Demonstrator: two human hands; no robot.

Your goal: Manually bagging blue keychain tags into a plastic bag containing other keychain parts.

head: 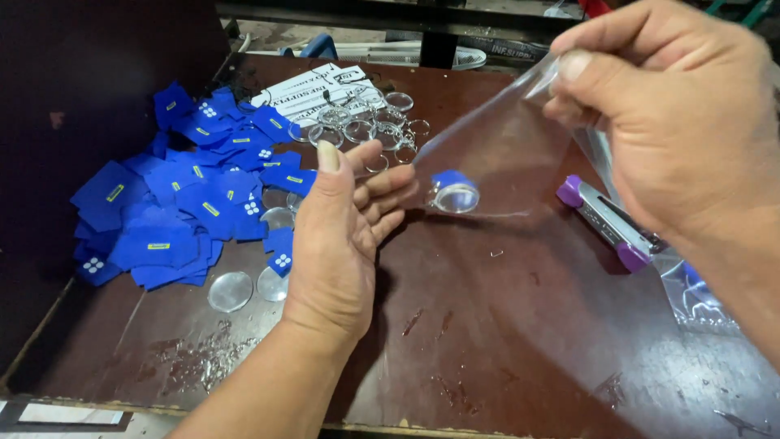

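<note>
The right hand [682,122] pinches the top edge of a clear plastic bag [496,154] between thumb and fingers, lifting it, while the left hand [345,236], half open with fingers loosely curled, touches the bag's lower end, so the film hangs stretched and tilted above the brown surface [487,341]. A small round clear keychain piece with a blue insert [453,193] sits low in the bag's bottom end, near the left fingertips; a pile of blue square tags [179,211], loose clear discs [230,291] and a purple-ended stapler [605,221] lie around.
</note>
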